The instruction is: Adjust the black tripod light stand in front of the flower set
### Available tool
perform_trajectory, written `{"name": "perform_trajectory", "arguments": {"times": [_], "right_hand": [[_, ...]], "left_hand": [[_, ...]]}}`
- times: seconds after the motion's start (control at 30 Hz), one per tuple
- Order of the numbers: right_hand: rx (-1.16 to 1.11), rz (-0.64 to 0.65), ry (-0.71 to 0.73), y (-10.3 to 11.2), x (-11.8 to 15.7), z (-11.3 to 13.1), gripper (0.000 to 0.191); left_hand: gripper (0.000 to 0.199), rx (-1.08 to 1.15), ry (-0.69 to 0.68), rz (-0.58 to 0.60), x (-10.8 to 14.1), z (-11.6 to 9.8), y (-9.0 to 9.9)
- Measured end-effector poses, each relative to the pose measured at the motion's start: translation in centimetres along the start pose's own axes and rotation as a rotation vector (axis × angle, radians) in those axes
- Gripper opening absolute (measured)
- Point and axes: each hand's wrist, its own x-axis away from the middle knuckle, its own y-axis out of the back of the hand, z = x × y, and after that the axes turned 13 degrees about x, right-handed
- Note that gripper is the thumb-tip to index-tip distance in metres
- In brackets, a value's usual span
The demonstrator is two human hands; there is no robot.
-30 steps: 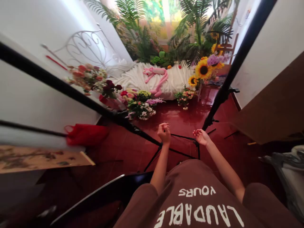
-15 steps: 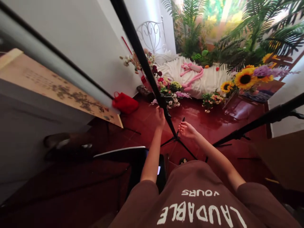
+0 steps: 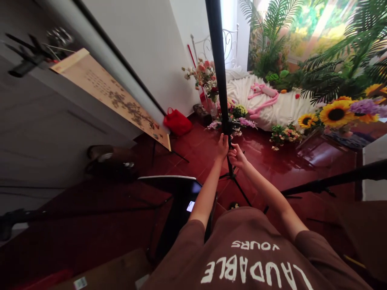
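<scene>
The room looked like a photo studio with a staged set: behind the white draped cloth (image 3: pixel 290 110) rose palm fronds (image 3: pixel 273 36) and a sunlit garden backdrop (image 3: pixel 320 26), sunflowers (image 3: pixel 336 114) bloomed right of it, and a black tripod stand (image 3: pixel 223 92) stood before it.

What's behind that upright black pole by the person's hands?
Bunches of flowers and a metal frame show on either side of the black pole, with red floor lower down. The strip directly behind it is covered, as is whatever the left hand and right hand hide.

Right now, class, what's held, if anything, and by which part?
Left hand and right hand are at the black stand, low on its pole; grip unclear.
</scene>
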Motion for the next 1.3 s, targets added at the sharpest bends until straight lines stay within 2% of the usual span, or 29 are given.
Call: {"name": "perform_trajectory", "arguments": {"times": [0.07,0.17,0.27,0.33,0.4,0.5,0.63,0.87,1.0,1.17,1.3], "right_hand": [[0.133,-0.023,0.068,0.1,-0.6,-0.3,0.045],[0.503,-0.12,0.227,0.7,-1.0,0.1,0.039],[1.08,-0.223,0.48,1.3,-0.8,1.6,0.036],[1.508,-0.23,0.605,1.3,-0.4,3.0,0.036],[1.848,-0.227,0.642,0.9,0.0,4.0,0.033],[2.1,-0.284,0.599,0.0,0.5,4.4,0.028],[2.175,-0.356,0.549,-0.5,0.9,4.1,0.026],[2.148,-0.351,0.551,-0.4,0.7,4.0,0.028],[2.093,-0.343,0.595,-0.3,1.0,4.0,0.029],[1.81,-0.331,0.68,0.6,2.1,3.8,0.036],[1.439,-0.315,0.527,1.8,1.6,1.9,0.04]], "left_hand": [[0.055,-0.006,-0.019,-0.006,-0.1,-0.2,0.2],[0.053,0.007,-0.051,0.022,-0.2,-0.6,0.4],[0.054,0.039,-0.05,0.06,-0.2,-1.0,0.6],[0.056,0.041,-0.042,0.06,-0.2,-1.3,0.7],[0.059,0.03,-0.032,0.062,-0.3,-1.8,0.8],[0.061,0.031,-0.04,0.05,-0.5,-2.9,0.6],[0.056,0.071,-0.093,0.031,-1.1,-4.9,-0.2],[0.041,0.228,-0.152,0.03,-2.6,-8.5,-2.1],[0.044,0.255,-0.212,0.062,-3.9,-10.9,-2.9],[0.047,0.333,-0.221,0.155,-5.3,-12.2,-3.1],[0.046,0.387,-0.197,0.179,-5.7,-11.9,-3.0]]}}
